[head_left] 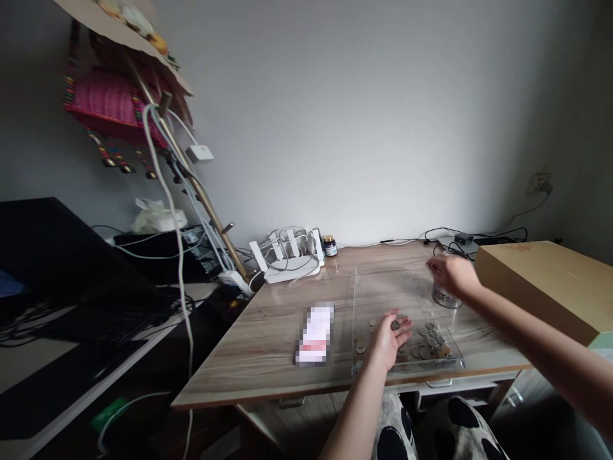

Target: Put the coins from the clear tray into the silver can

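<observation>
My left hand (387,337) is palm up over a clear plastic tray (357,306), its fingers slightly curled, with a dark coin (395,325) resting in it. Beneath and around it, loose coins (432,342), silver and a few golden, lie scattered in the tray. My right hand (453,273) is raised just above a clear container with a silvery lower rim (446,298), at the tray's right. Its fingers are pinched together and slightly blurred; whatever they hold cannot be made out. The hand hides the container's upper part.
Left of the tray lies a pixelated phone-shaped thing (316,335). A white router (293,267) and a small dark jar (330,246) stand by the wall. A large yellowish box (546,281) sits at the right. A laptop (71,268) and hanging cables are at the left.
</observation>
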`<state>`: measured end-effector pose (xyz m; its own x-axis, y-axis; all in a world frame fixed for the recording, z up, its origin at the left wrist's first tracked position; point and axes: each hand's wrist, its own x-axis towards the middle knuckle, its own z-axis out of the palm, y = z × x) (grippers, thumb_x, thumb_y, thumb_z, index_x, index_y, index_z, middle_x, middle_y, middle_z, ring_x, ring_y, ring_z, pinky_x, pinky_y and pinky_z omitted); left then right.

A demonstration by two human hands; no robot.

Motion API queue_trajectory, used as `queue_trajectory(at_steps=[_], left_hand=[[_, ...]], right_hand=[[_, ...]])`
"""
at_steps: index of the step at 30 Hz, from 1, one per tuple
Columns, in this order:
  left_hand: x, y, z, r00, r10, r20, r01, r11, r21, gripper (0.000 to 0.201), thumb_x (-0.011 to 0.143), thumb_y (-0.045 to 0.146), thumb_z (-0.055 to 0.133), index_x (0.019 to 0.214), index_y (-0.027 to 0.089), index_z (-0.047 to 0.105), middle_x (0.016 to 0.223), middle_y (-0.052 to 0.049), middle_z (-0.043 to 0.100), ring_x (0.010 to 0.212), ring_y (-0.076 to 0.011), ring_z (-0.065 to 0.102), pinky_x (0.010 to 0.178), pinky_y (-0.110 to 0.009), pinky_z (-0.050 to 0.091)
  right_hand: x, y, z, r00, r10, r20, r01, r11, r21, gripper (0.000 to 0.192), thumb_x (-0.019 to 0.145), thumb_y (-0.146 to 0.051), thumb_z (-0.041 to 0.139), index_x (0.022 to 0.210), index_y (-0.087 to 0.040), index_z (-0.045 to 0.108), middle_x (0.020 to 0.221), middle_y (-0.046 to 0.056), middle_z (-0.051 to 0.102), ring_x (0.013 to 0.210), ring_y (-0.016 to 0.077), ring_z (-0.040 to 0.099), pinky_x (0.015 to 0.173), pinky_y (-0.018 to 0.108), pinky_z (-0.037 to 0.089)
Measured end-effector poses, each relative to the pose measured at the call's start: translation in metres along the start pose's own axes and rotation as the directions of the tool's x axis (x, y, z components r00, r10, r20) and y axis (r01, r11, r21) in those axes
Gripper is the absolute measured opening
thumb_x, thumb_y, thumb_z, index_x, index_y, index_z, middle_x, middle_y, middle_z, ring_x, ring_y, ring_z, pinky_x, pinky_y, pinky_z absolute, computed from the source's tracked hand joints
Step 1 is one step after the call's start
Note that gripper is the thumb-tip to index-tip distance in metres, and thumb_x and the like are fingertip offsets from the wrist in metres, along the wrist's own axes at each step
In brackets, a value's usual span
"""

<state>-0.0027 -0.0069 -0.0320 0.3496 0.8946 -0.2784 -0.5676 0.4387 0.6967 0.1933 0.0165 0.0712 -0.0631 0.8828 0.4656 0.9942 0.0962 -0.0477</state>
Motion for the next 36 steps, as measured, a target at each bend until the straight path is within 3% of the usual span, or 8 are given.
queue_trajectory(at_steps=[5,10,17,20,24,31,33,36], left_hand=[[0.002,0.003,0.000,0.999,-0.022,0.040,0.029,0.985,-0.168,0.020,0.074,0.035,0.048,0.079,0.016,0.051,0.063,-0.002,0.058,0.056,-0.0120,0.056,0.054,-0.023,0.041],[0.003,0.002,-0.003,0.999,-0.008,0.045,0.015,0.986,-0.165,0.025,0.075,0.041,0.045,0.074,0.017,0.051,0.054,0.001,0.054,0.047,-0.0104,0.051,0.047,-0.021,0.035],[-0.003,0.006,0.001,0.997,-0.063,0.055,0.060,0.997,0.048,0.030,0.073,0.035,0.046,0.095,0.016,0.052,0.089,-0.010,0.063,0.080,-0.0182,0.059,0.064,-0.027,0.042],[-0.006,0.008,0.004,0.996,-0.058,0.067,0.047,0.988,0.148,0.030,0.072,0.032,0.046,0.096,0.014,0.053,0.097,-0.012,0.061,0.083,-0.0186,0.059,0.063,-0.027,0.042],[-0.009,0.006,0.006,0.998,-0.019,0.059,0.007,0.980,0.198,0.030,0.071,0.031,0.046,0.093,0.014,0.053,0.097,-0.013,0.061,0.082,-0.0186,0.058,0.061,-0.027,0.043],[-0.004,0.001,0.009,0.940,0.326,0.101,-0.326,0.770,0.549,0.020,0.069,0.031,0.050,0.080,0.017,0.059,0.090,-0.011,0.062,0.088,-0.0213,0.055,0.072,-0.031,0.042],[-0.001,0.004,0.008,0.912,0.361,0.193,-0.388,0.610,0.691,0.018,0.064,0.031,0.058,0.077,0.019,0.061,0.095,-0.012,0.061,0.100,-0.0246,0.049,0.083,-0.034,0.037],[-0.002,0.012,0.007,0.935,0.295,0.196,-0.336,0.559,0.758,0.027,0.057,0.030,0.065,0.081,0.019,0.060,0.113,-0.015,0.052,0.118,-0.0296,0.032,0.090,-0.038,0.031]], right_hand=[[-0.054,-0.074,0.029,0.867,-0.470,0.166,0.421,0.869,0.260,0.024,0.079,-0.035,0.037,0.092,-0.035,0.058,0.091,0.000,0.061,0.081,0.0155,0.053,0.064,0.026,0.043],[-0.060,-0.092,0.041,0.870,-0.430,0.240,0.336,0.875,0.349,0.021,0.076,-0.029,0.041,0.078,-0.033,0.061,0.087,0.004,0.061,0.081,0.0187,0.053,0.068,0.030,0.043],[-0.007,-0.014,0.005,0.999,-0.029,-0.013,0.030,0.992,0.119,0.028,0.079,-0.031,0.034,0.082,-0.026,0.062,0.088,0.003,0.061,0.075,0.0158,0.054,0.062,0.026,0.040],[0.024,0.039,-0.008,0.966,0.258,-0.032,-0.259,0.966,-0.019,0.025,0.074,-0.030,0.041,0.080,-0.023,0.064,0.084,0.006,0.062,0.075,0.0173,0.054,0.059,0.025,0.038],[0.041,0.077,-0.008,0.928,0.344,0.147,-0.335,0.939,-0.079,0.022,0.067,-0.024,0.047,0.076,-0.024,0.067,0.077,0.005,0.063,0.073,0.0171,0.056,0.055,0.023,0.037],[0.015,0.030,0.003,0.993,0.113,-0.023,-0.114,0.991,-0.064,0.029,0.079,-0.030,0.037,0.089,-0.022,0.063,0.093,0.007,0.061,0.082,0.0165,0.055,0.064,0.024,0.040],[-0.004,0.001,0.019,0.993,-0.078,0.094,0.080,0.997,-0.024,0.031,0.081,-0.029,0.034,0.091,-0.021,0.062,0.094,0.008,0.060,0.080,0.0152,0.056,0.066,0.024,0.040],[-0.037,-0.036,0.049,0.863,-0.231,0.450,0.277,0.960,-0.039,0.028,0.078,-0.029,0.042,0.090,-0.014,0.063,0.089,0.013,0.061,0.079,0.0193,0.058,0.066,0.028,0.043]])
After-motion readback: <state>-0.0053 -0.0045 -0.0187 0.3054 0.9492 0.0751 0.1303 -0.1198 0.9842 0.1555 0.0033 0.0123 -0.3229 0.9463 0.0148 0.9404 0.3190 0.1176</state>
